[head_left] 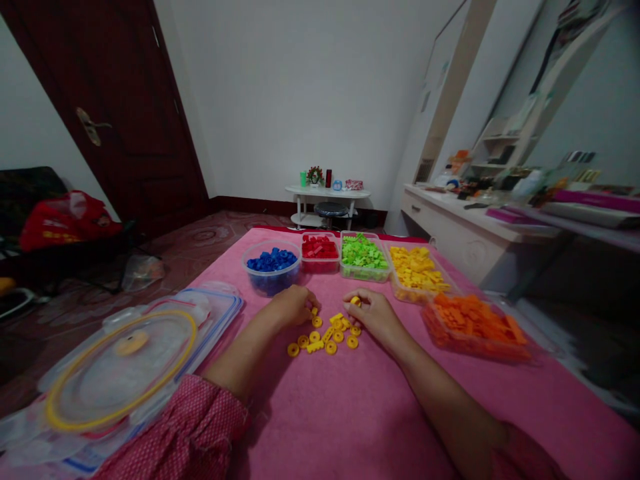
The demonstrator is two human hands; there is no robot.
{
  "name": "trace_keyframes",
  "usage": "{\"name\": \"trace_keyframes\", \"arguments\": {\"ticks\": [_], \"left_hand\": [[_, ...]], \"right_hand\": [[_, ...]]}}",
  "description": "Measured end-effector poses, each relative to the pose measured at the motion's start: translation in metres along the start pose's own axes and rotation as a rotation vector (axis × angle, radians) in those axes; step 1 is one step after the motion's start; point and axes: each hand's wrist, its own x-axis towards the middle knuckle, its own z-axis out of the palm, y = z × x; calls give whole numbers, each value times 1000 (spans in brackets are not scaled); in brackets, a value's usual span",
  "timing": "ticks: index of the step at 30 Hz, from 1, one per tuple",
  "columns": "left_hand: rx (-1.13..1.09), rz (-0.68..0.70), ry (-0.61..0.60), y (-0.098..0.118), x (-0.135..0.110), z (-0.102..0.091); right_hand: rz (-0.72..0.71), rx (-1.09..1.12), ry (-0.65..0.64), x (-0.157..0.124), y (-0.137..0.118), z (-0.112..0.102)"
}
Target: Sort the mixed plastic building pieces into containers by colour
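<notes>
Between my two hands, a loose group of yellow toy wheels [331, 347] and yellow connector blocks [315, 347] lies on the pink cloth. My right hand [375, 315] pinches a yellow wheel [355, 301] between thumb and fingers, just right of the group. On the other side, my left hand [294, 307] is closed, fingers pointing down, with a small yellow piece [314, 311] at its fingertips. Another yellow wheel [317, 322] lies just below that hand. The back of the left hand partly hides its grip.
Behind my hands stand a round tub of blue pieces [271, 283] and boxes of red [320, 265], green [365, 272] and yellow pieces [400, 290]. An orange-filled box [450, 340] is at right. Stacked clear lids [165, 370] cover the table's left side.
</notes>
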Motion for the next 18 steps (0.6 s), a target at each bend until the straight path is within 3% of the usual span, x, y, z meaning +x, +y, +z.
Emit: {"name": "trace_keyframes", "arguments": {"ticks": [4,8,13,18], "left_hand": [[-85,39,196,5,6,-1],[-361,193,382,24,6,-6],[-307,425,406,47,-1,0],[-263,493,411,53,-1,4]], "right_hand": [[76,107,-26,-4,-5,2],[236,485,-62,-7,-14,4],[386,985,-91,-8,-22,7],[487,1095,-172,-9,-20,9]]}}
